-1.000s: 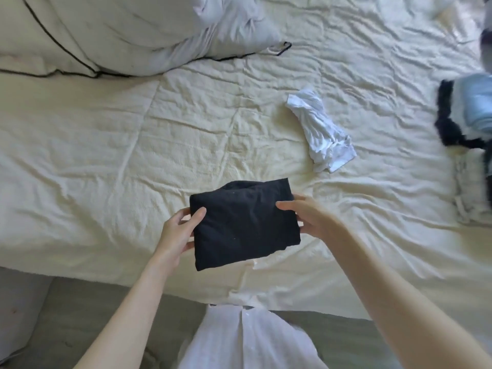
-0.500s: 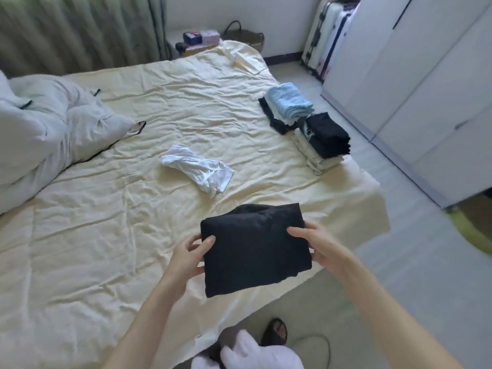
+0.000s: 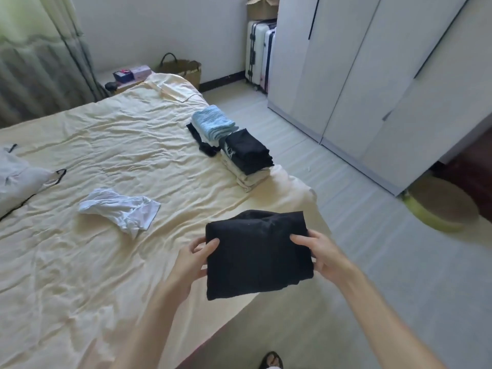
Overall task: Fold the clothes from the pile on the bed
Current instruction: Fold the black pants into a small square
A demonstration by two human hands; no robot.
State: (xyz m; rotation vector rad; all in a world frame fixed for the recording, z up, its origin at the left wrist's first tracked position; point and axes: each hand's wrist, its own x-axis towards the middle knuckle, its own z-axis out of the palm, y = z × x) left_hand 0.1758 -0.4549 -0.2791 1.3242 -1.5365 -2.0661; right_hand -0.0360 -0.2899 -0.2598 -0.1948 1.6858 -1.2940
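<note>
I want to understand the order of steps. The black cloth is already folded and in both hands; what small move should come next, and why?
Probably carry the folded black garment to the folded stacks at the bed's edge and set it on top. Both the left hand and the right hand grip it above the bed, and it looks fully folded.

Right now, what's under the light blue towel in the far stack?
Under the light blue towel, white folded layers and a black garment show at the edges; what's deeper inside is covered.

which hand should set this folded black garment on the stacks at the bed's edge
Right, probably. The right hand grips the folded black garment on the side nearer the folded stacks; the left hand holds the far edge.
</note>
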